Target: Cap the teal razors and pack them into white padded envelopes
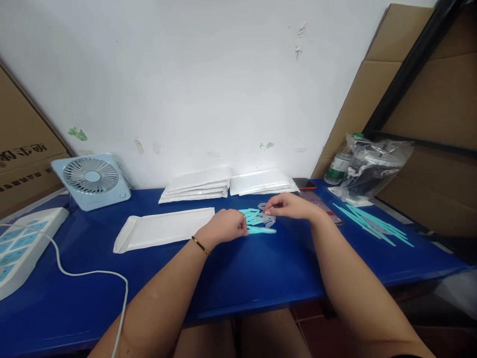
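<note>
A small heap of turquoise and pale grey plastic strips lies on the blue table, in the middle. My left hand, with a thin bracelet on its wrist, rests against the heap's left side, its fingers curled onto a turquoise strip. My right hand reaches from the right, its fingertips pinching a pale strip at the heap's top. A flat white padded envelope lies with its flap open just left of my left hand.
Two stacks of white envelopes sit against the wall. A light blue desk fan and a power strip with a white cable are at the left. At the right are long turquoise strips, a phone, a plastic bag and cardboard.
</note>
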Demonstrator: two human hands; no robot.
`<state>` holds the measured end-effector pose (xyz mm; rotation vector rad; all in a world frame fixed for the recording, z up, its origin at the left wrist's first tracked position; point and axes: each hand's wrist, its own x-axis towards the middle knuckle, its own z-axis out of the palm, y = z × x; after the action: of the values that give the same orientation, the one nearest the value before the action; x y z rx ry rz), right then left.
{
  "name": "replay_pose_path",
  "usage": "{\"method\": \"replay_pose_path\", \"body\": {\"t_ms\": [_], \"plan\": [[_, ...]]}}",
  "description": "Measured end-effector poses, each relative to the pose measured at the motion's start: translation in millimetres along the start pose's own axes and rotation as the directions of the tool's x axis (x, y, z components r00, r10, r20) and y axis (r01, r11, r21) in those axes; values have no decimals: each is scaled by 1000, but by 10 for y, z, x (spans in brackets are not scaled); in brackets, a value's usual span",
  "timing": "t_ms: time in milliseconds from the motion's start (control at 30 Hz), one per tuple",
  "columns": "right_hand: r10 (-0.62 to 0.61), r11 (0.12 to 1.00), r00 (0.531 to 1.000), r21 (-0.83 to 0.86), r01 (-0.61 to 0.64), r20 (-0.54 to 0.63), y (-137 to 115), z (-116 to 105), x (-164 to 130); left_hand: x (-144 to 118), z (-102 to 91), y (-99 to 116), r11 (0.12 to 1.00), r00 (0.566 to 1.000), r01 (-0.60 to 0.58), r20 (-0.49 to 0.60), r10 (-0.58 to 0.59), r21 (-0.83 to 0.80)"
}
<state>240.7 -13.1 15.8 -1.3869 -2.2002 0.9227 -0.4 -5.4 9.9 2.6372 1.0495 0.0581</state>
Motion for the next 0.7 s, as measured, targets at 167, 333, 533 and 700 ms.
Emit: {"method": "replay_pose_path", "body": {"t_ms": [167, 333, 533, 700], "plan": [[-5, 973, 998, 231, -10, 67, -52, 92, 30, 38, -64, -160, 993, 992, 77, -96, -86, -92], [-2, 947, 995, 319, 35, -101, -43, 48, 25, 28, -87, -326, 973, 983, 84, -140, -116, -217], [2, 910, 919, 382, 161, -394, 3, -18, 16, 38, -70, -421, 895, 969, 22, -210, -128, -446], [79, 830, 909, 532, 167, -408, 60, 78, 123, 67, -94, -367, 930, 922, -16, -365, -128, -367]]}}
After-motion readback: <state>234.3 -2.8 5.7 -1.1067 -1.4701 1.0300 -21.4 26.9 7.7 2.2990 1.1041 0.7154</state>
